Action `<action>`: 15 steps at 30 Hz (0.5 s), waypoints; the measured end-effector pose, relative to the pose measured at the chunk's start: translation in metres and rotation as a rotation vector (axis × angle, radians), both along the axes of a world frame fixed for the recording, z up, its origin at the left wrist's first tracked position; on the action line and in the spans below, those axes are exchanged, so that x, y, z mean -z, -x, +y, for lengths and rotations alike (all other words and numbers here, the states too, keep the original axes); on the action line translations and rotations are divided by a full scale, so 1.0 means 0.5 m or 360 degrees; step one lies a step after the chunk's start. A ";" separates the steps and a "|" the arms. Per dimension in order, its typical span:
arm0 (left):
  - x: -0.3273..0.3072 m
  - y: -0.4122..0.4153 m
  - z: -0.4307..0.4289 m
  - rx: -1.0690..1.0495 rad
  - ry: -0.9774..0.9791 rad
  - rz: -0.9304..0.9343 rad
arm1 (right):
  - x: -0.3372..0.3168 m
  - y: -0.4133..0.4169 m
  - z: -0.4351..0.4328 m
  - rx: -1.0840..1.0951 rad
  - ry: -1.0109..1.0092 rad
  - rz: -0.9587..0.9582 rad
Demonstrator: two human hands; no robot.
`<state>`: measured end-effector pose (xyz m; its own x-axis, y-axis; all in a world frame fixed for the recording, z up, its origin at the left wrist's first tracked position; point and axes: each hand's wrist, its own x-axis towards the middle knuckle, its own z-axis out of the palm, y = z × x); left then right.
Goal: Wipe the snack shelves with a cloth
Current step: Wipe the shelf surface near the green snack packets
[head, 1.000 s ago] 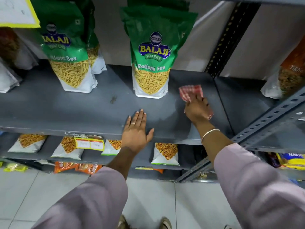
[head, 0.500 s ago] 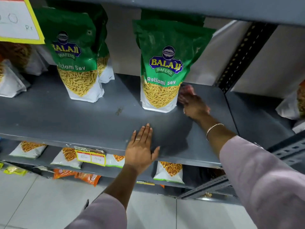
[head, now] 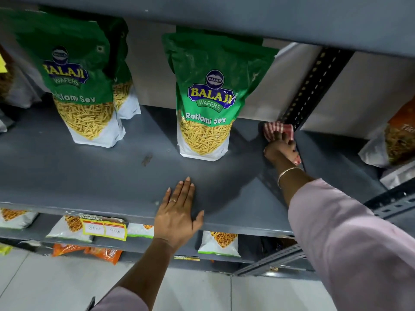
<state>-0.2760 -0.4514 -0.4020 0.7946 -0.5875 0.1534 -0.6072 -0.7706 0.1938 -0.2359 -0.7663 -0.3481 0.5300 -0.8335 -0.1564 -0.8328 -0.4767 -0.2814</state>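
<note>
A grey metal shelf (head: 67,171) runs across the view at chest height. My right hand (head: 280,151) reaches to its back right corner and presses a red and white checked cloth (head: 275,129) flat against the shelf, beside the black slotted upright. My fingers cover most of the cloth. My left hand (head: 177,212) lies flat, fingers together and thumb out, on the shelf's front edge, holding nothing. A green Balaji Ratlami Sev bag (head: 208,97) stands upright just left of the cloth.
Another green Balaji bag (head: 83,86) stands at the left with one more behind it. A small dark smudge (head: 146,160) marks the shelf. The shelf above (head: 292,21) overhangs. Lower shelves hold small snack packs and a yellow price tag (head: 103,228). An orange bag (head: 399,142) leans at right.
My right hand has pushed the cloth from beside the middle bag back and right to the rear corner by the upright. My left hand stays flat on the front edge.
</note>
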 end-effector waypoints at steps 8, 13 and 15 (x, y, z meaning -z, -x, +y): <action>-0.004 0.002 -0.002 0.0011 -0.0045 0.0033 | 0.014 0.124 0.025 0.0074 0.0120 -0.0035; -0.006 0.004 -0.003 0.0010 -0.0027 -0.0007 | 0.017 0.185 0.038 0.0140 0.0112 -0.0017; -0.006 0.004 -0.004 0.0013 -0.0030 -0.0008 | 0.015 0.206 0.043 0.0181 0.0070 -0.0013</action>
